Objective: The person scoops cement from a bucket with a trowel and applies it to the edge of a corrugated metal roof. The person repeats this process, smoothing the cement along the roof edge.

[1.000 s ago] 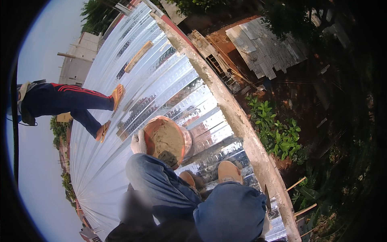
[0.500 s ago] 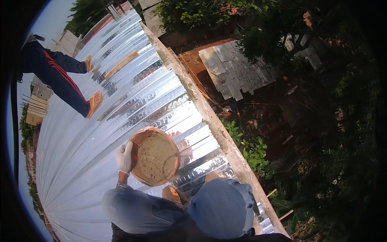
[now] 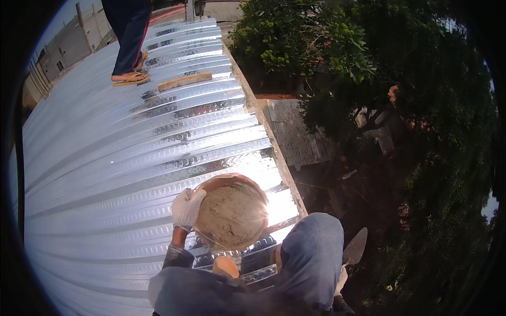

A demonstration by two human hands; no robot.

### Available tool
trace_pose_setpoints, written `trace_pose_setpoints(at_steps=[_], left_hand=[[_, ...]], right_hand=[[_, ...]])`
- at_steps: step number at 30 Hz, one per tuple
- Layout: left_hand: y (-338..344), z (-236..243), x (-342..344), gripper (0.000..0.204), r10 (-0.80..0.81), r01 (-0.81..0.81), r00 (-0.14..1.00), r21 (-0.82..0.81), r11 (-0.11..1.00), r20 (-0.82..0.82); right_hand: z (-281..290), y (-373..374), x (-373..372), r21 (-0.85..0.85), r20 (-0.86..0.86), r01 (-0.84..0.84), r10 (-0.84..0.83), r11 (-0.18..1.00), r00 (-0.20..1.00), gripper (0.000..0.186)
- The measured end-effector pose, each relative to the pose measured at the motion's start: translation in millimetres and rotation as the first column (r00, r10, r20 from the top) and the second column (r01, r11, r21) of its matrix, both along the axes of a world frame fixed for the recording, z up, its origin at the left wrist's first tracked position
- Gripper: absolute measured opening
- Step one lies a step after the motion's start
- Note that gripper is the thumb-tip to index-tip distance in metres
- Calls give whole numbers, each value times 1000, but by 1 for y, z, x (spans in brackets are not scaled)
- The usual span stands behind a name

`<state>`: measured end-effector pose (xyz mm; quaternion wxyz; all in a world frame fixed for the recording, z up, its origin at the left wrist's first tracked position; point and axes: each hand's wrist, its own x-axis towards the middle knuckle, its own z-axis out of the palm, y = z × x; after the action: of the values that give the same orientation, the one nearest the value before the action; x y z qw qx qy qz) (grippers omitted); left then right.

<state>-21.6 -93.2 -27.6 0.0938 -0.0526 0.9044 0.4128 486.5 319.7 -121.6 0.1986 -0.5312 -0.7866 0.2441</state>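
- Our gloved left hand (image 3: 186, 209) pinches the left rim of the round mortar bucket (image 3: 221, 180), thumb toward the opening; how far the fingers wrap behind, we cannot tell.
- Bucket sits just right of that hand, apparently resting on the ribbed metal roofing (image 3: 132, 158); grey-brown mortar (image 3: 232, 216) spreads across its mouth.
- Our right hand (image 3: 341, 282), lower and well apart, beyond the right knee (image 3: 316, 237), appears clenched on the pointed trowel (image 3: 356, 246); the knee hides part of it, and we cannot see the handle.
- Handling, our judgement: firm rim grip, bucket level across the ribs, trowel edge clear of the leg.
- Pose: left forearm reaches forward, wrist fairly straight. Right arm low outside the knee, blade pointing up and away.
- Ahead of the left hand: wooden batten (image 3: 184, 81), a co-worker's flip-flops (image 3: 129, 80).
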Motion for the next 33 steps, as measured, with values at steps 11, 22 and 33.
trace_pose_setpoints(at_steps=[11, 22, 33], left_hand=[[-28, -13, 24, 56, 36, -69, 992, 296, 953, 118], [-18, -23, 19, 55, 75, -103, 994, 450, 887, 80], [-34, -40, 38, 44, 160, -208, 978, 642, 738, 134]], right_hand=[[160, -101, -343, -551, -341, -407, 249, 728, 907, 25], [293, -172, -398, -435, -308, -648, 572, 626, 760, 54], [238, -174, -488, -381, -117, -574, 578, 724, 807, 49]])
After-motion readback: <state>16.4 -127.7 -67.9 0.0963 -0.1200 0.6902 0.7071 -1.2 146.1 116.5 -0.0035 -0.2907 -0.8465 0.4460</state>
